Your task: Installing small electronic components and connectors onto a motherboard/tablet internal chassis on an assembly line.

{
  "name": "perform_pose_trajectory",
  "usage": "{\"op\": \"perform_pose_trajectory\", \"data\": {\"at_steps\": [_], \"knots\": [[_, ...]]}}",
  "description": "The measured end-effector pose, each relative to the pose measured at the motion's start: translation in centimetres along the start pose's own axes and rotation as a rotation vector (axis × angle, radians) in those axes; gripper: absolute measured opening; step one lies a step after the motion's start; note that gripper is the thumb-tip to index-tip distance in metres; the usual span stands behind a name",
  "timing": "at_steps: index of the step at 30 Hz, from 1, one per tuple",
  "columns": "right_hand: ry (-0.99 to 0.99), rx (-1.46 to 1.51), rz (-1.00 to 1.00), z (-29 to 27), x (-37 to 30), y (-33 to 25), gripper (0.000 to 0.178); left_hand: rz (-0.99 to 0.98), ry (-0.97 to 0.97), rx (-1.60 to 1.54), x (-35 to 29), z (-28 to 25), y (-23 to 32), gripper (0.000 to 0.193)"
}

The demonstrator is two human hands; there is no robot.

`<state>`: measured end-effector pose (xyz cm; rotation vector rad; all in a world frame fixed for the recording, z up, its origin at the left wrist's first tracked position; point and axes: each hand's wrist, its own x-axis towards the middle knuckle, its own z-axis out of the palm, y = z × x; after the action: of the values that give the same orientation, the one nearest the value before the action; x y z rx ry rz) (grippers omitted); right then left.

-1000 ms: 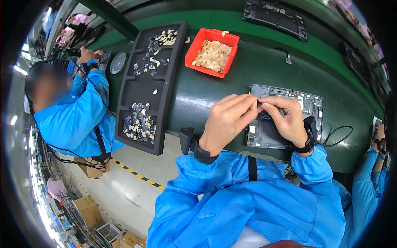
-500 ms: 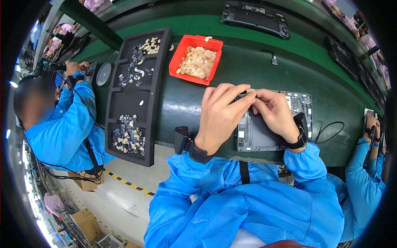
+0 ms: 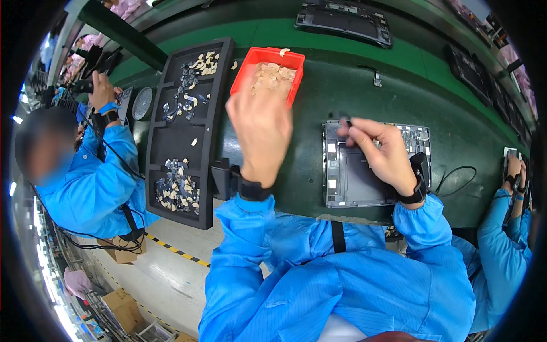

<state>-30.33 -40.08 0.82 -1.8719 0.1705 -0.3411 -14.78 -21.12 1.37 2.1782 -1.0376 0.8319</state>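
My left hand point(image 3: 261, 134) is smeared by motion at the near edge of a red plastic bin point(image 3: 239, 81). Whether its fingers hold anything does not show. Many small pale curved pieces point(image 3: 274, 77) fill the bin, and one lies on its far rim. My right hand point(image 3: 383, 153) pinches a small dark part point(image 3: 345, 121) between thumb and fingers; blur hides its exact kind. It hovers over the upper left of an opened laptop chassis point(image 3: 364, 185), which lies flat with circuit boards along its far side.
A black compartment tray point(image 3: 185, 149) with dark parts and pale pieces stands left. A loose cable point(image 3: 456, 179) lies right of the chassis, a small connector part point(image 3: 377, 80) beyond it. Another chassis point(image 3: 345, 23) sits on the green belt. Co-workers point(image 3: 85, 171) work on both sides.
My left hand has left the chassis and moved left to the red bin. My right hand stays over the chassis, now with the small dark part showing in its fingers.
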Motion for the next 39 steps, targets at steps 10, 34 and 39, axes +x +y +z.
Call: {"op": "perform_pose_trajectory", "data": {"at_steps": [10, 34, 39], "knots": [[0.216, -0.494, -0.449, 0.4, -1.4, -2.2, 0.038, -0.556, -0.291, -0.871, -1.6, -1.2, 8.9, 0.014], [0.505, 0.197, 0.257, -10.4, -13.3, -0.2, 0.012, 0.440, -0.825, -0.370, -0.4, 5.5, 13.1, 0.042], [0.432, -0.032, 0.401, -8.9, -10.5, 0.4, 0.017, 0.458, -0.823, -0.396, -0.1, 6.5, 12.7, 0.042]]}}
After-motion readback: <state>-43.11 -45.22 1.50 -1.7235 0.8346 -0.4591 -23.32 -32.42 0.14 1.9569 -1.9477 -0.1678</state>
